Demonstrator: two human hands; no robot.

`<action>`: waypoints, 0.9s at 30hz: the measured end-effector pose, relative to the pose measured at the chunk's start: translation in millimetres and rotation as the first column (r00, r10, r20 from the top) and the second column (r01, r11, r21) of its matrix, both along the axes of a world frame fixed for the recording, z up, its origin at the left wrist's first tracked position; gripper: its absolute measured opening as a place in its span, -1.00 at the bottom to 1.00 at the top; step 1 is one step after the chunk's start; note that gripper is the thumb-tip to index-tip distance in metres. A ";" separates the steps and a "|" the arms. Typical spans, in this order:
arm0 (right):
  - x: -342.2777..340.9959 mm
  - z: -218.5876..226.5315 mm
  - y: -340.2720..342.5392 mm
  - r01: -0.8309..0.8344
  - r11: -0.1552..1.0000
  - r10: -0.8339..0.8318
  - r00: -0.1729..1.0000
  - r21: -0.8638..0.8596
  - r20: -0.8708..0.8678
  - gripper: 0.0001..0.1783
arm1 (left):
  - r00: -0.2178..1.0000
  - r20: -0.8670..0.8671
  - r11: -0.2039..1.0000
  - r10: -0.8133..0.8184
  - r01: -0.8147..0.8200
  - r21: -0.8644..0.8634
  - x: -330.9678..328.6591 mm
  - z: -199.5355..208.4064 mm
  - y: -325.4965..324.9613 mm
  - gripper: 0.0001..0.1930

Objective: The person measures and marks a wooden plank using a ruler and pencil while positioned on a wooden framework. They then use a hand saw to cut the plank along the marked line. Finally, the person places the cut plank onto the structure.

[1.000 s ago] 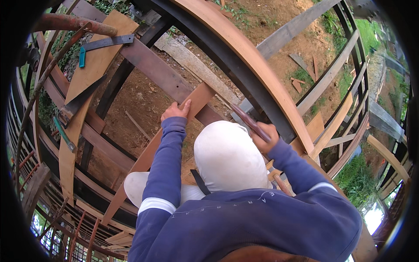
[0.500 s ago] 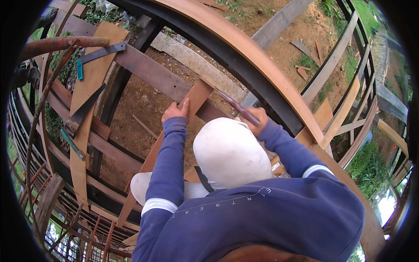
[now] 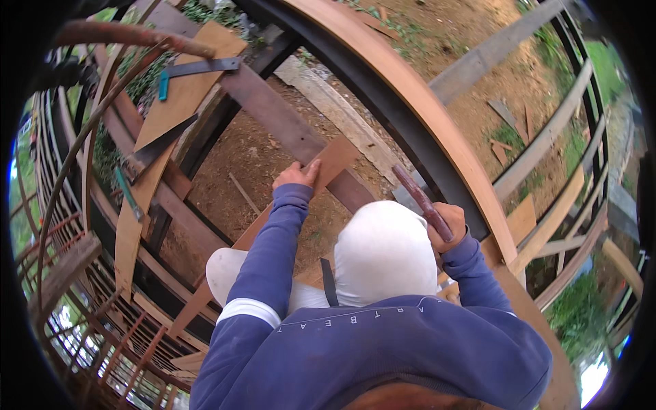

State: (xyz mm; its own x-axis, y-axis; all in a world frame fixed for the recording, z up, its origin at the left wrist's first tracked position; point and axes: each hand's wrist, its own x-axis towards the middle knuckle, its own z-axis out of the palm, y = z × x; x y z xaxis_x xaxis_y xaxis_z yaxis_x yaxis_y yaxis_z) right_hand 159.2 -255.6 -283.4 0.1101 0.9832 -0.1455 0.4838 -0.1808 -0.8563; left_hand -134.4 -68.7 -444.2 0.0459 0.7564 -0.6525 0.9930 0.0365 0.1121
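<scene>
My left hand (image 3: 296,176) is closed round a long, narrow brown wooden board (image 3: 335,160), thumb on its top face. This board slants up and to the right across a darker fixed plank (image 3: 290,130); its lower stretch runs past my knee, partly hidden by my left arm. A reddish-brown rounded stick (image 3: 421,198), like a tool handle, is gripped in my right hand (image 3: 449,229), to the right of the board and apart from it. The stick points up and left; whether a tool head is attached cannot be made out. My white-clad knee (image 3: 386,253) lies between my arms.
At left, a light board (image 3: 147,188) carries a teal-handled square (image 3: 201,66), a handsaw (image 3: 164,142) and a teal-handled tool (image 3: 128,195). A curved wooden rail (image 3: 403,89) with a dark beam arcs past on the right. A rusty pipe (image 3: 137,34) juts in upper left.
My right hand has drawn the stick to the right and back, away from the board's end. My left hand keeps its hold on the board. The whole view has shifted and turned slightly.
</scene>
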 end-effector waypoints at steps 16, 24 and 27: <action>-199.6 6.3 167.8 -0.730 0.524 0.558 0.684 0.440 0.470 -0.84 | 0.906 0.295 0.937 -0.303 0.339 -0.082 -187.5 45.1 59.1 -0.38; -453.6 -22.4 235.2 -0.925 0.209 0.606 0.377 0.318 0.700 -0.83 | 0.787 0.284 0.780 0.547 -0.603 0.169 -432.2 42.4 14.1 -0.52; -537.2 -54.3 244.5 -0.934 0.231 0.570 0.356 0.271 0.740 -0.85 | 0.755 0.145 0.733 0.639 -0.655 0.183 -496.9 45.4 -9.4 -0.52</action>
State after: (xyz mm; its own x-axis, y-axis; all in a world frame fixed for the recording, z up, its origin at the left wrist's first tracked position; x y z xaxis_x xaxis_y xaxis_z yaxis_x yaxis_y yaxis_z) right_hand -378.1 -11.1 -337.6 -0.8772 0.4049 0.2582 0.3554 0.9090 -0.2178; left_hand -631.3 -78.0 -398.8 -0.4677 0.7360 -0.4894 0.7274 0.6350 0.2599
